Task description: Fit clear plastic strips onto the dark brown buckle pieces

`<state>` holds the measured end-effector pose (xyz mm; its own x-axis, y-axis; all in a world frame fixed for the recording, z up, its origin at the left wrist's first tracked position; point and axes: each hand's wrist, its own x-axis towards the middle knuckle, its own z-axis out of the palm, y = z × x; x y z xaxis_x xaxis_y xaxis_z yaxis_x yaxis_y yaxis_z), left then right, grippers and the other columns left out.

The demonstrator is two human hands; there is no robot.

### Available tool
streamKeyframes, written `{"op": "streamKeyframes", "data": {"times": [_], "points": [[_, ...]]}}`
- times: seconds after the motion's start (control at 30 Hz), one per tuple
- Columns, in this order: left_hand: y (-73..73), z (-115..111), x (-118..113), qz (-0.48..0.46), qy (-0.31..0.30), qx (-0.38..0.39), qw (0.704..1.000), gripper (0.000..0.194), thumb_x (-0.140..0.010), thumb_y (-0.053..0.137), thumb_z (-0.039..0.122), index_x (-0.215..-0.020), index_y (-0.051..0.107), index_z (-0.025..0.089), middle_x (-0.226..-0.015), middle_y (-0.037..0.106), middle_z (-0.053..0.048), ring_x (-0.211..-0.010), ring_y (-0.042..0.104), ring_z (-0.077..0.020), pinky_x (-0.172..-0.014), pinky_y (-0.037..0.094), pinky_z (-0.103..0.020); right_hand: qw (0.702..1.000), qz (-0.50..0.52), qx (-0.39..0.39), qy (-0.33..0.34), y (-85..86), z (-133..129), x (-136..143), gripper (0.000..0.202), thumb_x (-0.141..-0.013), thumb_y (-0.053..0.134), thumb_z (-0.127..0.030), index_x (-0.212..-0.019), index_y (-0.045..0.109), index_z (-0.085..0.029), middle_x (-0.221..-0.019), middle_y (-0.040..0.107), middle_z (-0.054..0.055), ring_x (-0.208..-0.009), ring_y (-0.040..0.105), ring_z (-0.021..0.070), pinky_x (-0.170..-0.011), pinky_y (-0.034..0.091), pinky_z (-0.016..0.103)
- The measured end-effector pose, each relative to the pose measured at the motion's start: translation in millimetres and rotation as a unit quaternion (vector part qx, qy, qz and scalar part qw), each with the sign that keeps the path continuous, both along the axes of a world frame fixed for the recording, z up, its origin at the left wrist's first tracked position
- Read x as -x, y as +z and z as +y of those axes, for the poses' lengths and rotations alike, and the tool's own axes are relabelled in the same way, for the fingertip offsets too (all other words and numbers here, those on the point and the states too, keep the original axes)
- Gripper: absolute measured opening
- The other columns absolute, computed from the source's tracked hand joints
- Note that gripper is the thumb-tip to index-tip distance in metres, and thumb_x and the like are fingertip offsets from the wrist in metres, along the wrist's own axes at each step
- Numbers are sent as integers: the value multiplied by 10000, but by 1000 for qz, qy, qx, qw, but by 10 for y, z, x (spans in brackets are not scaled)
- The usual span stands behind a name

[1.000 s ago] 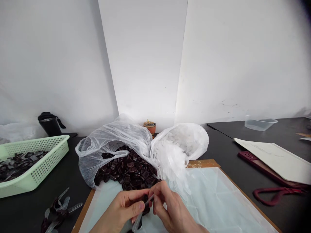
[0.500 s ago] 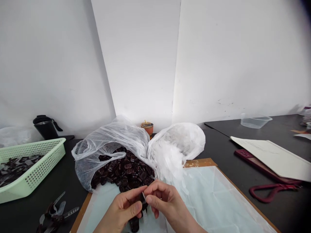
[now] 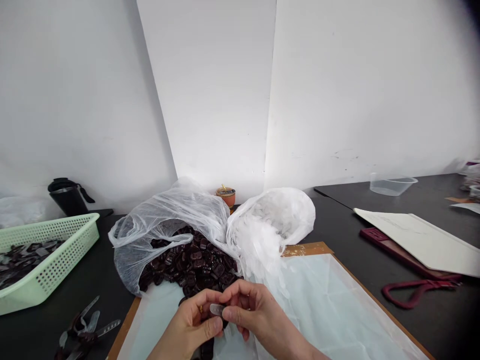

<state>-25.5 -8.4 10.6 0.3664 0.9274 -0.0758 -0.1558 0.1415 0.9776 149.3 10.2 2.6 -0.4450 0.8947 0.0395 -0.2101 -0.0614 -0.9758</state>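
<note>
My right hand [image 3: 255,310] pinches a small clear plastic strap [image 3: 216,309] between thumb and fingers, its rounded end pointing left. Close against it, my left hand [image 3: 195,320] is closed around a dark brown plastic piece [image 3: 225,324], mostly hidden by the fingers. Behind the hands, a heap of glossy dark brown plastic pieces [image 3: 198,262] spills from a clear plastic bag [image 3: 165,210]. To its right, a white bag [image 3: 300,215] lies open with many clear straps [image 3: 258,240] tumbling out. More dark pieces lie under my hands on the pale sheet [image 3: 322,295].
Dark pieces joined with clear straps [image 3: 84,332] lie at the left, near a green basket [image 3: 75,247] of similar parts. A black tumbler [image 3: 67,197] and small orange pot [image 3: 225,196] stand behind. At right are red-handled pliers [image 3: 405,297], a notebook [image 3: 416,240] and clear tub [image 3: 392,185].
The clear strap has turned from nearly edge-on to lying flat and pointing left between my hands. Both hands have shifted slightly, and the whole view has moved a little.
</note>
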Motion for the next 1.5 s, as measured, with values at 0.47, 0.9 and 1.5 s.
{"op": "streamKeyframes", "data": {"times": [0.47, 0.9, 1.5], "points": [[6, -28, 7, 0, -8, 11, 1000, 317, -689, 825, 376, -918, 756, 168, -781, 646, -33, -716, 527, -157, -668, 421, -265, 998, -54, -36, -27, 175, -60, -71, 112, -706, 789, -269, -709, 727, -176, -760, 536, -18, -561, 471, 81, -458, 370, 198], [-6, -18, 75, -13, 32, 18, 999, 284, -741, 792, 329, -1004, 752, 227, -824, 636, -21, -763, 539, -154, -729, 439, -257, 994, -18, 110, 8, 242, -67, -75, 285, -648, 823, -377, -691, 666, -143, -611, 628, -22, -533, 556, 94, -584, 447, 229], [-96, -5, 80, 45, 16, -42, 998, 282, -750, 782, 278, -1027, 763, 227, -949, 751, -72, -913, 628, -236, -836, 477, -324, 988, -57, 133, -52, 124, -64, -32, 85, -615, 679, -210, -599, 610, -163, -513, 631, -20, -519, 596, 132, -578, 490, 263]]}}
